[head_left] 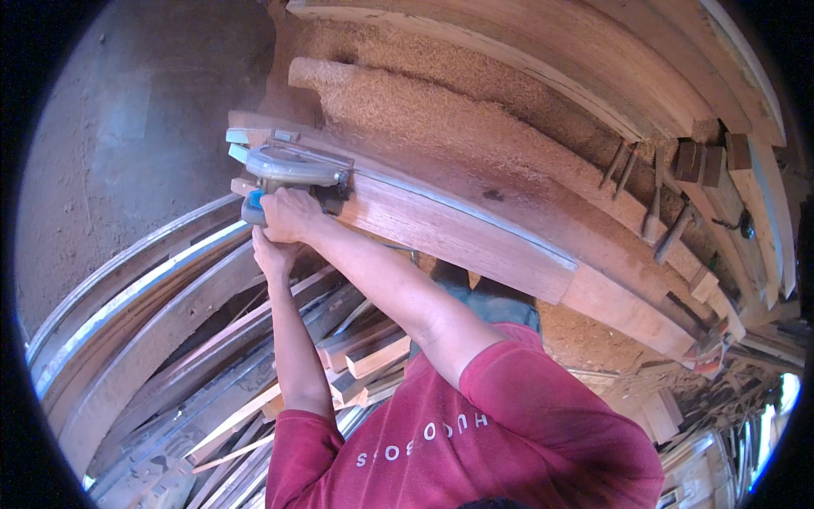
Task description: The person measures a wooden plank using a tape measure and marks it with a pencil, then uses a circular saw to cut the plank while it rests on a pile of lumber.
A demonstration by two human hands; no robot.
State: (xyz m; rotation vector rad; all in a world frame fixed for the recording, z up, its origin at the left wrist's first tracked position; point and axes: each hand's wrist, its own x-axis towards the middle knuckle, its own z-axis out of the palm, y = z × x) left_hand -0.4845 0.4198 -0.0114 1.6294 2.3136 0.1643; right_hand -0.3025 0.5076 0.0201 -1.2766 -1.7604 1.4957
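Note:
A handheld circular saw [297, 170] with a grey metal guard and a blue-grey handle rests on the far left end of a long reddish-brown board [458, 237]. My right hand [292, 214] is closed round the saw's handle. Just below it, my left hand [273, 253] is closed at the back of the same handle, its fingers partly hidden by the right hand. A thin pale straight strip [466, 206] runs along the board's far edge, from the saw toward the right. The blade is hidden from view.
Sawdust [441, 110] covers the bench beyond the board. Several hand tools [653, 212] lie at the right, near a clamp-like red tool [710, 352] at the board's right end. Stacked planks [153, 297] fill the near left. Thick timbers [543, 51] lie at the back.

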